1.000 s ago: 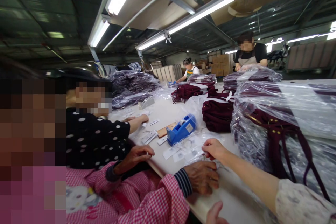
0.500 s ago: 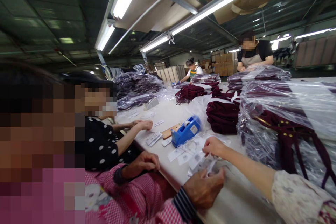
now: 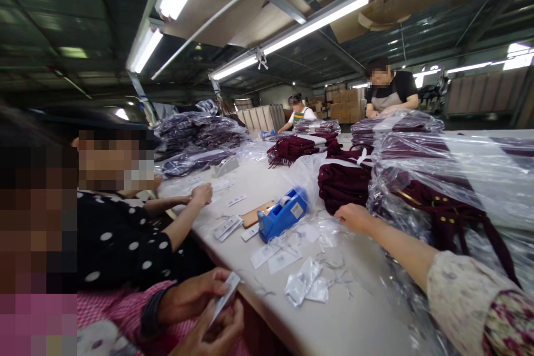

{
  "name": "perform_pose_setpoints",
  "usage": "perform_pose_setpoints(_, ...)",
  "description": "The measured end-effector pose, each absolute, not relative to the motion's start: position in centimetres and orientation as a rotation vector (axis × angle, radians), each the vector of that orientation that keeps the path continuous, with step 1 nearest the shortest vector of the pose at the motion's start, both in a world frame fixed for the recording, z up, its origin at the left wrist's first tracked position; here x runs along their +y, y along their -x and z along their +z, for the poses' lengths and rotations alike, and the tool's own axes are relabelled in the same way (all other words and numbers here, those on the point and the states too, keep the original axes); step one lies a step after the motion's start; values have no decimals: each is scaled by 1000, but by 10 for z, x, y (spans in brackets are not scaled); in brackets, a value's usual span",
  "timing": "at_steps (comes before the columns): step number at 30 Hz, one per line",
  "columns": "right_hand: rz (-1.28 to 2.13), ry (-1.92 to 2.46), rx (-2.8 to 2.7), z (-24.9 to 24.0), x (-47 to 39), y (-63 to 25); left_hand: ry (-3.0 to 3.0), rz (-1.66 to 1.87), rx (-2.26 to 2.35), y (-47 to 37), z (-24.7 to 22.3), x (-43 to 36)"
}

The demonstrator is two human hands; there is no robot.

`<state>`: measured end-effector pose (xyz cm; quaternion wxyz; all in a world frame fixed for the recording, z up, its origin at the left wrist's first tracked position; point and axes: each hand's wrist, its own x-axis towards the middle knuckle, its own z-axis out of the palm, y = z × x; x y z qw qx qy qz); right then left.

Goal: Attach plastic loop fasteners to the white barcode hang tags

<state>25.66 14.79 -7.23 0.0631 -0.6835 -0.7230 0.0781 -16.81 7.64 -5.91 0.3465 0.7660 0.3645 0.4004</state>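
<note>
- Seen from the blue tape dispenser [image 3: 278, 223], with 12 o'clock towards the far side of the table [image 3: 359, 300], the right hand [image 3: 354, 218] is at 3 o'clock, its fingertips by the clear plastic [image 3: 329, 229]. I cannot tell whether they grip it.
- The left hand is not in view, so I cannot tell whether it is bare or holding something.
- At 2 o'clock, just beyond the right hand, a maroon bundle [image 3: 342, 184] is gathered with a white band but has no wrap visible around it. The larger maroon stack [image 3: 411, 150], further out at 2 o'clock, is already under plastic.
- The work looks partway along: white tags [image 3: 263, 256] lie loose at 6 o'clock and shiny packets [image 3: 298, 283] at 5 o'clock, none of them attached to a garment. How many remain cannot be judged.
- At 7 o'clock, a co-worker's hands [image 3: 187, 299] hold a white slip [image 3: 225, 296] between them.
- Half a second earlier, the right hand was over the tags beside the co-worker's hand; now it is well apart, nearer the maroon bundle. The packets now lie free, and the co-worker's hands are together at the table edge.
</note>
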Motion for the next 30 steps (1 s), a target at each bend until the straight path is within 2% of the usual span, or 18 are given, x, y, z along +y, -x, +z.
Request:
perform_pose_setpoints(6, 112, 2104, -2312, -108, 147, -231, -1943, 1176, 976, 160, -71, 94)
perform_pose_setpoints(12, 153, 2103, -2215, -106, 148, -239, -1959, 1278, 993, 149, -92, 84)
perform_pose_setpoints(19, 526, 1977, -1901, -82, 144, -267, -1786, 1405, 1034, 144, -107, 82)
perform_pose_setpoints(25, 874, 1591, -1656, -53, 129, -258, -1698, 1384, 1028, 138, -82, 74)
perform_pose_setpoints(28, 1082, 1380, -1586, -43, 109, -237, -1451, 1287, 968, 108, -68, 52)
perform_pose_setpoints(30, 1198, 1277, -1553, -41, 89, -218, -1204, 1369, 977, 74, -67, 33)
